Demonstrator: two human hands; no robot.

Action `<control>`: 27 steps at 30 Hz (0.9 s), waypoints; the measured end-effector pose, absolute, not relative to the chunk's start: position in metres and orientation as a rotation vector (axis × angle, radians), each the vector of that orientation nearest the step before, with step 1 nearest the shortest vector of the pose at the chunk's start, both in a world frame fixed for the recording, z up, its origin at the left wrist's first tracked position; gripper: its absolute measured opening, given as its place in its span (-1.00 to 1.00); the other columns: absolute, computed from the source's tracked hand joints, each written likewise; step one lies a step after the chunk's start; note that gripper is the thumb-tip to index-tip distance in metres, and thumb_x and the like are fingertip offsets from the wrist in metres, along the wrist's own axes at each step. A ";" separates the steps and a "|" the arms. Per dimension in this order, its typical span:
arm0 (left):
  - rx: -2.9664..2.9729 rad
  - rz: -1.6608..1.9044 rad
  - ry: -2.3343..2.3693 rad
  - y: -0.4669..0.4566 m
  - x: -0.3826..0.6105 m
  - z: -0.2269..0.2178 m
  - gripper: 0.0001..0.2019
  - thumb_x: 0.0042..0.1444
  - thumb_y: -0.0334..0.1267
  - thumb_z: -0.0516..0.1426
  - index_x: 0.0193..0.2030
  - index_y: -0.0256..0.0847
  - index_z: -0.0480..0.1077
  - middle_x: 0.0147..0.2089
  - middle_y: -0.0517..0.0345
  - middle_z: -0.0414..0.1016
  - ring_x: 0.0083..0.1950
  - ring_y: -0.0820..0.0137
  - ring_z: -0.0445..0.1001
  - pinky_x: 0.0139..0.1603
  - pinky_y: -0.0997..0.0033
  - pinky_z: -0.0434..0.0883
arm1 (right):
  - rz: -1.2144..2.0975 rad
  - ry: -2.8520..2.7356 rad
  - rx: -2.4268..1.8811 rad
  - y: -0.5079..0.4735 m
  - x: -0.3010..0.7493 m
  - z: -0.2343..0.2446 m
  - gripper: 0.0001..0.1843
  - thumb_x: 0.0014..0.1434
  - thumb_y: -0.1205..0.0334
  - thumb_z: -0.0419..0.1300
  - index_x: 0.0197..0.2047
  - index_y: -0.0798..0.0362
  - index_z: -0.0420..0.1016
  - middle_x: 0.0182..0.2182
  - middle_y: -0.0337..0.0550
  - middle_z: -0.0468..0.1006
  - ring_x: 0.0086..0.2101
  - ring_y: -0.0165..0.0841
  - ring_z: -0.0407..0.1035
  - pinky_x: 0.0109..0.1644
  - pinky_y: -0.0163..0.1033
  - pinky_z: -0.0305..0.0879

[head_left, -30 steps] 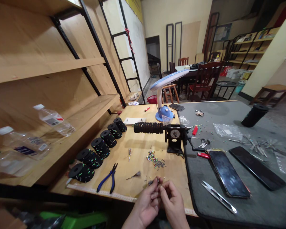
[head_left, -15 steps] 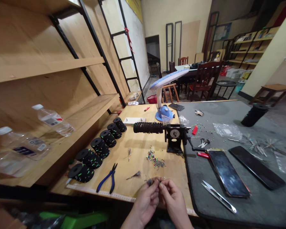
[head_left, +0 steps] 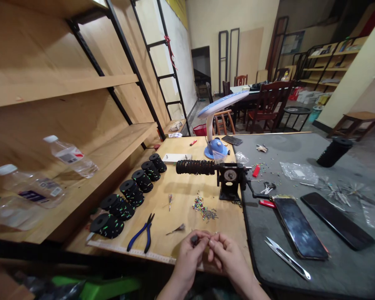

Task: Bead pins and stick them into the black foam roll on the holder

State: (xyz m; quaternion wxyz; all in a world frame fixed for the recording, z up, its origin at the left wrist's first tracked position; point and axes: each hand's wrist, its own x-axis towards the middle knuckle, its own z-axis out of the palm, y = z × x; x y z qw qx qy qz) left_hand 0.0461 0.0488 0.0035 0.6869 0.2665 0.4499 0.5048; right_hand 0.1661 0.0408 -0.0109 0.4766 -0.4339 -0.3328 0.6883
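Note:
My left hand (head_left: 190, 255) is closed around a small dark tufted piece (head_left: 194, 239), whose end pokes out beside the thumb. My right hand (head_left: 226, 253) meets it at the fingertips, thumb and finger pinched together on something too small to make out. Just beyond the hands lies a pile of coloured beads (head_left: 199, 203), with short grey metal bits (head_left: 210, 214) along its near side. Two thin pieces with feathery ends, one tuft (head_left: 178, 228) and another tuft (head_left: 170, 201), rest on the wood. Blue-handled pliers (head_left: 140, 238) lie open to the left.
Behind the beads stands a black hand-cranked winder (head_left: 229, 183) carrying a wound black roll (head_left: 195, 167). Black spools (head_left: 131, 192) line the left edge. A blue lamp (head_left: 216, 148) is at the back. Thread snips (head_left: 288, 258) and phones (head_left: 301, 227) lie on the grey mat (head_left: 268, 266).
My right hand has shifted slightly right and its lower fingers have loosened from the left hand. The dark piece in my left hand has turned a little. The view moved slightly.

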 end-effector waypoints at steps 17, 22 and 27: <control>0.838 1.040 0.930 0.051 0.026 0.034 -0.62 -0.03 -0.03 0.29 -0.47 -0.23 0.22 -0.57 0.36 0.22 -0.61 0.64 0.02 -0.61 0.61 -0.07 | 1.267 -1.605 -1.195 0.034 0.166 0.012 -0.69 0.25 0.08 0.05 -0.42 0.08 0.43 -0.58 -0.26 0.46 -0.56 -0.45 0.26 -0.46 -0.39 0.16; 0.645 0.956 0.884 0.048 0.015 0.040 -0.56 -0.12 -0.05 0.34 -0.44 -0.22 0.17 -0.56 0.36 0.23 -0.62 0.69 0.00 -0.62 0.65 -0.17 | 1.234 -1.735 -1.178 0.036 0.168 0.018 -0.74 0.26 0.17 0.04 -0.41 0.08 0.41 -0.57 -0.26 0.47 -0.54 -0.43 0.31 -0.43 -0.38 0.16; 0.430 0.927 0.770 0.039 -0.005 0.049 -0.54 -0.18 -0.11 0.39 -0.41 -0.22 0.18 -0.55 0.38 0.18 -0.64 0.73 -0.03 -0.64 0.69 -0.24 | 1.039 -1.903 -1.109 0.045 0.167 0.020 -0.78 0.25 0.23 0.08 -0.40 0.06 0.45 -0.50 -0.20 0.53 -0.45 -0.39 0.37 -0.34 -0.36 0.20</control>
